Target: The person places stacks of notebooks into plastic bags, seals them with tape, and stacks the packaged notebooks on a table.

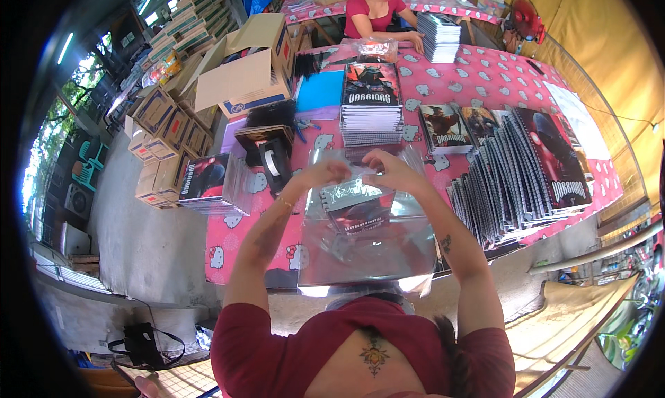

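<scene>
The notebook (359, 216) lies on clear film (367, 259) by the tabletop's (239, 242) near edge, likely to keep it within easy reach of both arms. Just beyond it, the left hand (328, 173) and right hand (391, 171) curl narrowly at the film; glare hides whether they grip. The stack (372, 117) farther toward the far edge probably leaves them working room.

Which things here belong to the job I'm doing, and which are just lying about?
Likely part of the job:
- book under the hands
- clear plastic
- tall book stack just beyond the hands

Seemingly just lying about:
- red fan
- teal chairs
- black bag
</scene>
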A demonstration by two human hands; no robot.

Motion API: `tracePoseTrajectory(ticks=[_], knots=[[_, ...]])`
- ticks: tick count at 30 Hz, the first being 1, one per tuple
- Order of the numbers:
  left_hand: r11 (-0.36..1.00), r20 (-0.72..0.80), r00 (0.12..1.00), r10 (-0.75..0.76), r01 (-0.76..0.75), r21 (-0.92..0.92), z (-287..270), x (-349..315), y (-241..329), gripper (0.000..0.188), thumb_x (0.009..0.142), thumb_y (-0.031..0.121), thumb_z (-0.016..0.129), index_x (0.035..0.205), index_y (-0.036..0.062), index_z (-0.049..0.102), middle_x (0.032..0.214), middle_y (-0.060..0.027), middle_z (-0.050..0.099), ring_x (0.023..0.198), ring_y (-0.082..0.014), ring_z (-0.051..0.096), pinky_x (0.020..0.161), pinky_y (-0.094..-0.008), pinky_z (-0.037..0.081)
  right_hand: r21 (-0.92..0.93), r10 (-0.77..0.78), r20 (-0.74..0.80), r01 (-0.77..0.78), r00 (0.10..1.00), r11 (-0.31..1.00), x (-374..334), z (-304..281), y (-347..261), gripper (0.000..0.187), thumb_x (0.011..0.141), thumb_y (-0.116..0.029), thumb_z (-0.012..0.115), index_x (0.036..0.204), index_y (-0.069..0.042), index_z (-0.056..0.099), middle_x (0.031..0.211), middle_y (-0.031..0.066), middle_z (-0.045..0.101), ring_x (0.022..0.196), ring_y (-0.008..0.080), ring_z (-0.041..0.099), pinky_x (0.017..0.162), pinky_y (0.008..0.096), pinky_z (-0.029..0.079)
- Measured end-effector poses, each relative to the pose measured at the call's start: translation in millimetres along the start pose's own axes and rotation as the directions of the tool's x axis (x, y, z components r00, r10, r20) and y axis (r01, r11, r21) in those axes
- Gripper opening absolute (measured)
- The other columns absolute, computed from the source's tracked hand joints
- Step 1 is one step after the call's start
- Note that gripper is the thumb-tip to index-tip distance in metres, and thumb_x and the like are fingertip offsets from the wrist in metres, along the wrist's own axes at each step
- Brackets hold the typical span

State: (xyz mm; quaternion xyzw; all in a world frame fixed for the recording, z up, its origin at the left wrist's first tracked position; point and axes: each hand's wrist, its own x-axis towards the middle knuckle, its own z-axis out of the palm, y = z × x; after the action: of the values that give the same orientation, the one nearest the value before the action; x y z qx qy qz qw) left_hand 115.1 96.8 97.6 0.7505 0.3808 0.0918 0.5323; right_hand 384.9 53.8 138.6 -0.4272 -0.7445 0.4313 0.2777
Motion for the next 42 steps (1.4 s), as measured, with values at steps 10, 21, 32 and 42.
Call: tracePoseTrajectory(ticks=[10,21,32,42], knots=[[0.558,-0.388,0.826,0.409,0.11,0.823,84.5,-32.2,106.4,0.063,0.067,0.04,0.075,0.106,-0.0067,0.059,0.098,-0.0216,0.061,0.091,-0.0403,0.06,0.081,-0.0469,0.05,0.326,-0.069,0.416,-0.078,0.907,0.942,-116.5,143.3,-56.1,0.03,0.091,-0.03,0.067,0.112,-0.01,0.062,0.111,0.0052,0.065,0.112,0.0281,0.06,0.095,0.0438,0.047],[0.914,-0.714,0.7,0.023,-0.304,-0.269,140.3,-123.6,7.9,0.083,0.08,0.029,0.081,0.142,-0.0018,0.036,0.129,-0.0179,0.056,0.118,-0.0307,0.058,0.096,-0.0422,0.047,0.876,0.125,-0.283,0.204,0.951,0.438,-105.4,75.0,29.2,0.028,0.089,-0.015,0.071,0.109,0.003,0.062,0.095,0.0127,0.07,0.082,0.0278,0.071,0.078,0.0435,0.059],[0.985,-0.825,0.561,0.068,-0.168,-0.033,105.6,-84.0,85.3,0.046,0.095,0.029,0.063,0.128,-0.0028,0.06,0.112,-0.018,0.066,0.101,-0.0196,0.06,0.089,-0.0339,0.047,0.347,-0.102,-0.138,0.145,0.985,0.927,-67.8,1.3,10.5,0.048,0.091,-0.022,0.07,0.134,-0.008,0.054,0.119,0.0042,0.062,0.106,0.0153,0.061,0.088,0.0332,0.052],[0.844,-0.806,0.287,-0.517,0.016,-0.536,26.3,-145.1,-89.3,0.034,0.087,0.026,0.071,0.108,-0.0001,0.071,0.077,-0.0007,0.061,0.067,-0.0171,0.058,0.065,-0.032,0.051,-0.384,-0.525,-0.188,0.43,0.83,0.817,-73.0,13.2,-142.6,0.032,0.088,-0.025,0.07,0.113,-0.005,0.066,0.105,0.0109,0.066,0.103,0.028,0.062,0.089,0.0395,0.046]])
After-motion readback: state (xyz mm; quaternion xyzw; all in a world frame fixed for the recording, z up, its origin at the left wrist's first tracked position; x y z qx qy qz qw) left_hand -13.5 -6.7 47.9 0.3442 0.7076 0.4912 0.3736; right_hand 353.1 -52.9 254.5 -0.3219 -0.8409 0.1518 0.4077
